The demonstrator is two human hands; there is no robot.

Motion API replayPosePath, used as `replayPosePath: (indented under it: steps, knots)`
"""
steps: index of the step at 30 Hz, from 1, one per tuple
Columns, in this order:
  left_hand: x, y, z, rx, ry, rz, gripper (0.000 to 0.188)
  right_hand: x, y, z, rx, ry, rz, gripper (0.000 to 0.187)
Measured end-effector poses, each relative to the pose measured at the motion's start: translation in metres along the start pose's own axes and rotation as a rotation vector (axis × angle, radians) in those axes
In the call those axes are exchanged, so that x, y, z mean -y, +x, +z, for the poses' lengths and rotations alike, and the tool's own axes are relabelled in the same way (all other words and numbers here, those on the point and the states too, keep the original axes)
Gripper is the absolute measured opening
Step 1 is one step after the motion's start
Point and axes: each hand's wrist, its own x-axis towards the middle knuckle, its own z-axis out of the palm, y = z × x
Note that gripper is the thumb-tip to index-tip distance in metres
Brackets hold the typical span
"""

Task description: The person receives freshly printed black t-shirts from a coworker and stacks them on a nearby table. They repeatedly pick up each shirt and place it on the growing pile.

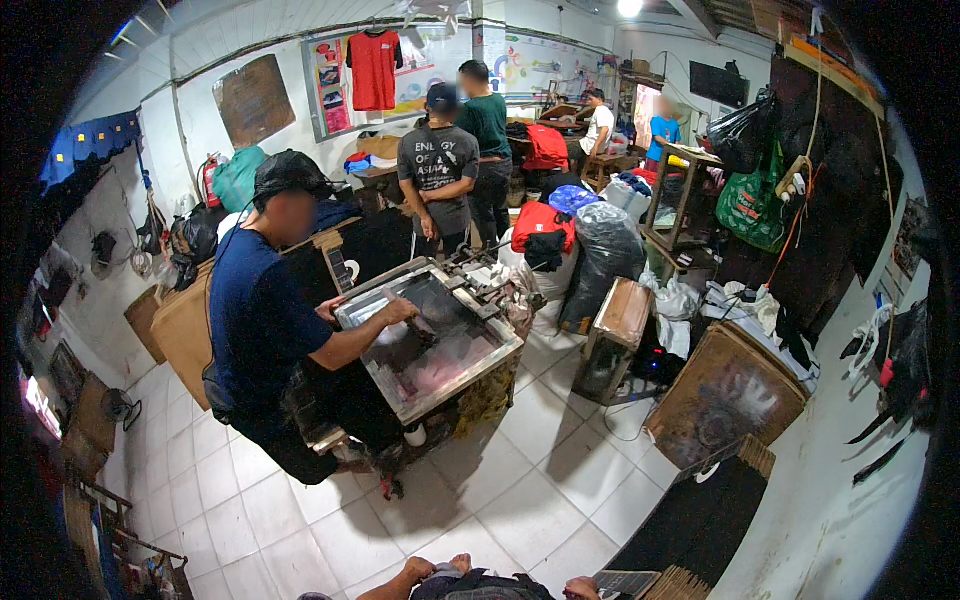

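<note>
We find the right hand [582, 588] near a black cardboard-edged panel [690, 522] at lower right, the left hand [420, 568] apart; we cannot tell either's grip. Across white floor tiles [540, 490], a co-worker [255, 300] leans over a framed screen [440, 345].

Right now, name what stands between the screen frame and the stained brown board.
Mainly a brown-topped wooden stand and white floor tiles, in the head view.
</note>
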Motion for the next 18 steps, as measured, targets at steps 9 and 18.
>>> replayPosePath:
  steps: [9, 18]
  knots:
    - [-0.009, -0.007, -0.005, 0.144, -0.132, -0.372, 0.024, -0.009, -0.002, 0.018, -0.097, 0.604, -0.216, 0.013]
    - [0.020, -0.071, -0.071, -0.417, -1.511, -0.548, 0.019, 0.079, 0.011, -0.044, 0.264, 0.898, 0.282, 0.013]
